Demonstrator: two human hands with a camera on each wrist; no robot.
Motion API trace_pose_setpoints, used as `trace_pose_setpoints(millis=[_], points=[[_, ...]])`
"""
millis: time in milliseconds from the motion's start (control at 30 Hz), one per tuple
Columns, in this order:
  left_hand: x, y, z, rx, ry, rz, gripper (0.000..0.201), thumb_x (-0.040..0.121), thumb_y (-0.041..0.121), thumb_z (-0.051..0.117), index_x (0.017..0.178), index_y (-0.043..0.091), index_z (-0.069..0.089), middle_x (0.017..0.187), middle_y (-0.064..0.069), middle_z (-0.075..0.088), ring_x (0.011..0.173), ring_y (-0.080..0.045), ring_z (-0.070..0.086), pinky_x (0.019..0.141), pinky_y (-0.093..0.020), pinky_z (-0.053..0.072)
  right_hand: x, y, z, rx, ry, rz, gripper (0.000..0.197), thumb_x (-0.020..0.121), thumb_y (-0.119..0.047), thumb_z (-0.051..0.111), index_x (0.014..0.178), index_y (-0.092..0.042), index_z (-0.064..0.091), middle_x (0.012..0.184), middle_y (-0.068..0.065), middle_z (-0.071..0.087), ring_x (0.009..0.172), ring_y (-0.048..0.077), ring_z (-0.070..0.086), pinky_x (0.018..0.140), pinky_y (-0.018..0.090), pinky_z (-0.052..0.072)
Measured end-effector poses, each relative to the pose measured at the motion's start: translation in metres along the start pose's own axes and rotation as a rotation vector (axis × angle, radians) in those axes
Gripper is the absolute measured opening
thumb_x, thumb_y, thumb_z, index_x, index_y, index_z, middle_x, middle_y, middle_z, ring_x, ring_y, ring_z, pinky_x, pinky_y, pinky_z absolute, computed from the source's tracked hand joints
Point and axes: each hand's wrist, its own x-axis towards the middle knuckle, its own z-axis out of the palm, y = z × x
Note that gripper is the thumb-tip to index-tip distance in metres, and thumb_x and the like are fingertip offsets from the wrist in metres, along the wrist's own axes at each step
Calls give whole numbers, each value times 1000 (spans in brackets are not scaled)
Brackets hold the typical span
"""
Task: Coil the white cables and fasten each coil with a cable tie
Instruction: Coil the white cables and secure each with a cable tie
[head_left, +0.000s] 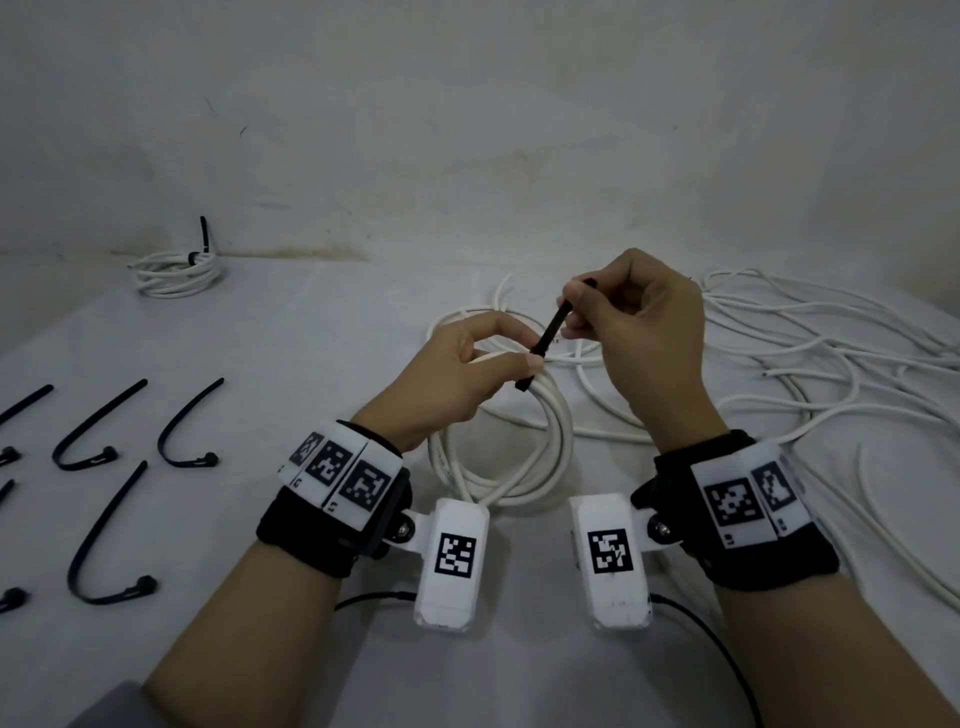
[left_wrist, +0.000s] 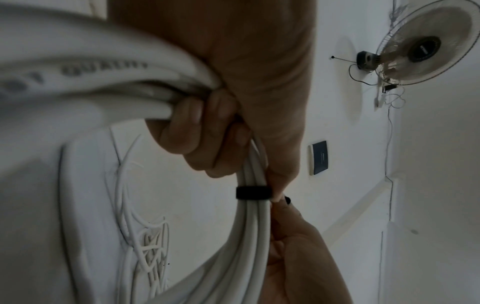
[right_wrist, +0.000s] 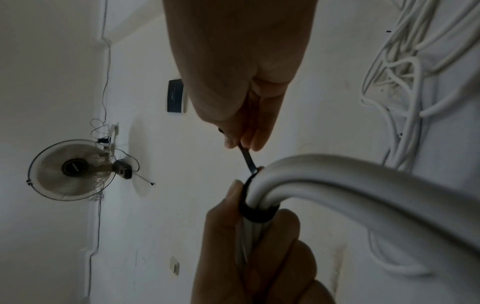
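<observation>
White coil (head_left: 524, 447), black tie (head_left: 550, 335) looped round; left hand (head_left: 457, 379) grips coil, right hand (head_left: 639, 332) fingers pinch tie tail.

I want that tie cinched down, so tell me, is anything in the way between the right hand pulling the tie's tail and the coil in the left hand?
Nothing visible. The right hand pinches the cable tie tail; its band already wraps the coil beside the left hand.

Stained white wall (head_left: 467, 130); white-covered table (head_left: 311, 338); wall fan (left_wrist: 426, 47); dark wall panel (left_wrist: 320, 157); dim light.
</observation>
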Motion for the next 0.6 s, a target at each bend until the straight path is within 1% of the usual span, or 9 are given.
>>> trace_pose_setpoints(millis=[100, 167, 233, 300, 367, 433, 467, 533, 600], points=[[0, 1, 2, 0, 24, 14, 4, 87, 12, 63, 91, 14, 63, 54, 10, 59, 40, -6, 28, 39, -16, 19, 1, 4, -1, 23, 54, 23, 19, 84, 2, 65, 70, -9, 58, 67, 5, 66, 54, 14, 63, 57, 26, 55], [0, 3, 2, 4, 67, 41, 5, 87, 9, 63, 92, 8, 63, 54, 10, 60, 36, 0, 36, 37, -11, 25, 1, 3, 0, 57, 47, 45, 20, 85, 1, 64, 71, -9, 56, 71, 8, 66, 57, 13, 63, 58, 25, 54], [-1, 3, 2, 7, 107, 59, 4, 86, 7, 63, 90, 6, 63, 60, 4, 63, 34, 3, 43, 38, -6, 28, 1, 1, 0, 97, -14, 63, 16, 87, 0, 62, 75, -9, 56, 76, 11, 66, 64, 12, 63, 61, 24, 54], [-1, 2, 4, 4, 132, 70, 2, 86, 7, 63, 88, 8, 63, 67, -4, 63, 33, 3, 44, 39, -5, 27, 0, 2, 2, 76, -102, 81, 10, 87, -1, 62, 81, -8, 58, 78, 9, 66, 70, 11, 64, 63, 26, 55], [0, 1, 5, -1, 151, 72, 3, 86, 7, 64, 89, 6, 62, 68, -6, 61, 33, 3, 44, 38, -5, 27, -2, 5, 5, 39, -188, 116, 6, 85, -1, 64, 83, -5, 61, 76, 10, 66, 72, 15, 65, 66, 30, 58], [0, -1, 6, 8, 147, 56, 2, 86, 7, 64, 88, 7, 62, 64, -3, 61, 33, 3, 43, 38, -5, 27, -4, 7, 9, 27, -203, 149, 6, 83, 2, 66, 79, -2, 63, 73, 16, 66, 68, 19, 67, 65, 31, 58], [1, -2, 5, 7, 142, 51, 2, 86, 7, 64, 87, 8, 62, 59, 1, 61, 34, 3, 43, 38, -5, 27, -5, 8, 10, 32, -186, 156, 7, 82, 2, 67, 77, -1, 64, 72, 19, 66, 66, 20, 67, 64, 30, 58], [2, -2, 5, -11, 137, 51, 5, 86, 6, 64, 83, 10, 62, 47, 11, 56, 34, 3, 42, 38, -5, 27, -4, 9, 11, 46, -140, 151, 10, 81, 2, 68, 74, -4, 65, 71, 20, 67, 65, 22, 67, 63, 32, 59], [3, -1, 5, -20, 136, 69, 5, 86, 4, 62, 82, 8, 62, 41, 14, 53, 34, 3, 43, 39, -4, 28, -3, 9, 11, 52, -114, 127, 12, 82, 0, 68, 73, -7, 66, 70, 18, 67, 66, 25, 67, 65, 35, 59]])
